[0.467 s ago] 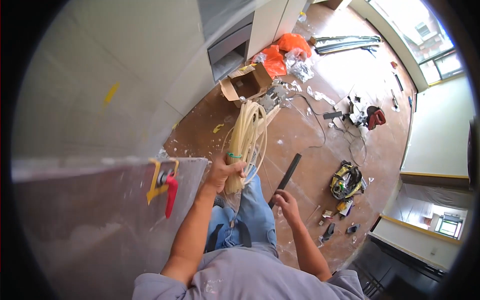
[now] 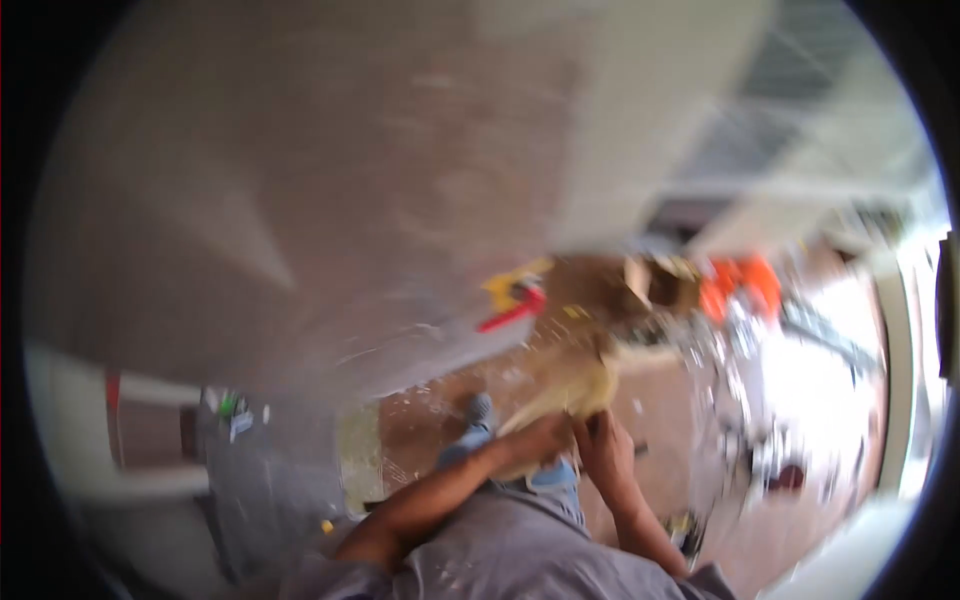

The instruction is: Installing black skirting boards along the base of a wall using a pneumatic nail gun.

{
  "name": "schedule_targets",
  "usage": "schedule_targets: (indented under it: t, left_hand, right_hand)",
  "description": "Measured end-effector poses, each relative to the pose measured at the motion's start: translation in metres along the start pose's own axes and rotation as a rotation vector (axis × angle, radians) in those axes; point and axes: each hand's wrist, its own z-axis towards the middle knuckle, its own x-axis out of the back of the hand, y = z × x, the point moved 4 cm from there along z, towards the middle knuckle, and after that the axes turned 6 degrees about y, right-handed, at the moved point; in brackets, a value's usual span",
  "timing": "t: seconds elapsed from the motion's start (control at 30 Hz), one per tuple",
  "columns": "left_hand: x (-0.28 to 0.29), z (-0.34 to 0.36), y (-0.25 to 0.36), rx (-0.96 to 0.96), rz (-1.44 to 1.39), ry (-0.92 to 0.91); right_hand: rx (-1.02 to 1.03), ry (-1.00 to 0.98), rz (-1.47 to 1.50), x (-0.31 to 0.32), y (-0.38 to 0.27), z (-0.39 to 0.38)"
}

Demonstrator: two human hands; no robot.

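My left hand (image 2: 542, 440) is closed on a long, looped bundle of cream tubing or strips (image 2: 595, 385), blurred by motion and lying across the front of my body. My right hand (image 2: 604, 448) is closed beside it, close to my left fingers; what it grips is dark and too smeared to make out. Just above the bundle, a red lever handle (image 2: 505, 318) with a yellow piece (image 2: 500, 292) behind it sticks out from a large grey-brown surface (image 2: 380, 220). My jeans and one shoe (image 2: 479, 408) show below the bundle.
An open cardboard box (image 2: 665, 285), orange bags (image 2: 740, 288) and long pieces (image 2: 830, 340) lie on the brown floor (image 2: 650, 480). Scattered tools (image 2: 780, 470) are at the right. A grey area (image 2: 270, 480) with a few small items lies at the left. The whole view is badly blurred.
My view has swung sharply, so the wall and red handle now fill the upper middle. My right hand has come up beside my left at the bundle; the long dark bar it held is no longer discernible.
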Motion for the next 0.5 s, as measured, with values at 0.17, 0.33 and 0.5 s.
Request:
schedule_targets:
  t: [0.17, 0.33, 0.5]
  left_hand:
    - [-0.003, -0.076, -0.023, 0.058, 0.283, 0.25]
    - [0.014, -0.119, -0.081, -0.012, 0.355, 0.456]
    - [0.053, -0.191, -0.093, -0.057, 0.241, 0.625]
  right_hand:
    - [0.289, -0.335, -0.137, -0.06, 0.03, -0.036]
    - [0.051, -0.869, 0.189, -0.103, -0.004, -0.033]
    - [-0.034, -1.07, 0.164, -0.179, -0.03, -0.029]
